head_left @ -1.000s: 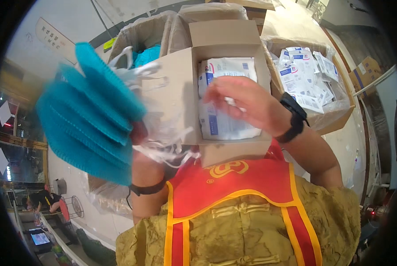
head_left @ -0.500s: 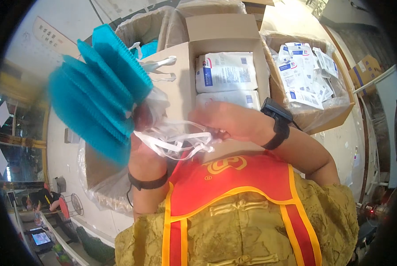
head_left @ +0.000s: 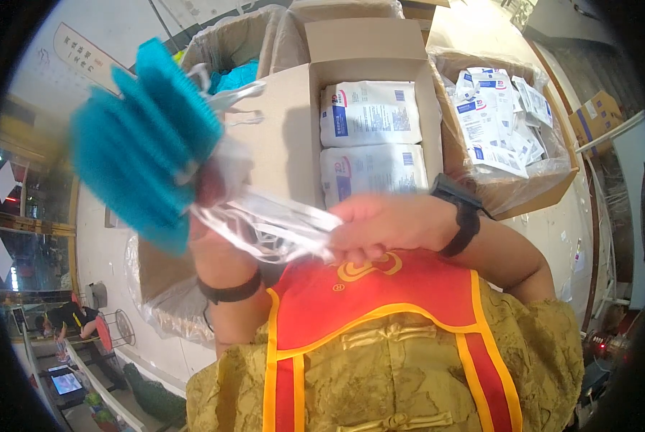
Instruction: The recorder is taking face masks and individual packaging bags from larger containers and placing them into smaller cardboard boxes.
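Observation:
A fanned bunch of teal face masks [head_left: 146, 144] with white ear loops is held up on the left, blurred by motion. My left hand [head_left: 211, 209] is closed on the masks near the loop end; its fingers are partly hidden. Gathered white ear loops [head_left: 286, 223] stretch across to my right hand [head_left: 380, 229], whose fingers are pinched round their ends. Just beyond my hands stands an open cardboard box [head_left: 365, 45] with white-and-blue packs [head_left: 371, 114] lying flat in it.
On the right, a plastic-lined carton [head_left: 535, 198] holds a heap of loose white packets [head_left: 499, 119]. Another lined carton [head_left: 232, 36] at the back left contains teal masks [head_left: 236, 78]. A lined box [head_left: 167, 277] sits by my left forearm. Far left, another person [head_left: 74, 318] is visible.
Both hands have moved: the left with the masks a little left, the right down toward my apron. The ear loops are pulled straighter between them, and the lower white pack shows more.

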### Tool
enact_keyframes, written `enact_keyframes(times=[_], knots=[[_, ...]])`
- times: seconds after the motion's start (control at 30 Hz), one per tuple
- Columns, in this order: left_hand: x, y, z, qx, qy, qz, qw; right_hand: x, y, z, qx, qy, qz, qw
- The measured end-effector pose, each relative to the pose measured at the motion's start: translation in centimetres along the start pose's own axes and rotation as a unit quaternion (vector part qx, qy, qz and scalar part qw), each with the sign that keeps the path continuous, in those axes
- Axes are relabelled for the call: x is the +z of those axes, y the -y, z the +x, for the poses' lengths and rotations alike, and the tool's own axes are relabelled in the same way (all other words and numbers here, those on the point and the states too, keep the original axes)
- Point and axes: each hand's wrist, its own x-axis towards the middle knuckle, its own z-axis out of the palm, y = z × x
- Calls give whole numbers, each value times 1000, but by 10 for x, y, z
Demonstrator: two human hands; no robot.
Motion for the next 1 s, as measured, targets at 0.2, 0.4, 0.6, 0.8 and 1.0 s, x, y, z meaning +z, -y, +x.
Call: enact_keyframes(times=[0.2, 0.4, 0.6, 0.8, 1.0], knots=[[-14, -13, 13, -81, 40, 144, 985, -16, 3, -28, -1, -34, -42, 999], [-12, -57, -56, -153, 61, 295, 941, -6, 41, -55, 26, -20, -136, 990], [29, -64, -15, -152, 225, 489, 829, 2, 51, -69, 65, 3, -270, 961], [26, -88, -29, -154, 244, 601, 745, 5, 58, -112, 33, 50, -324, 944], [26, -94, -48, -105, 206, 609, 759, 17, 51, -138, 43, 54, -306, 949]])
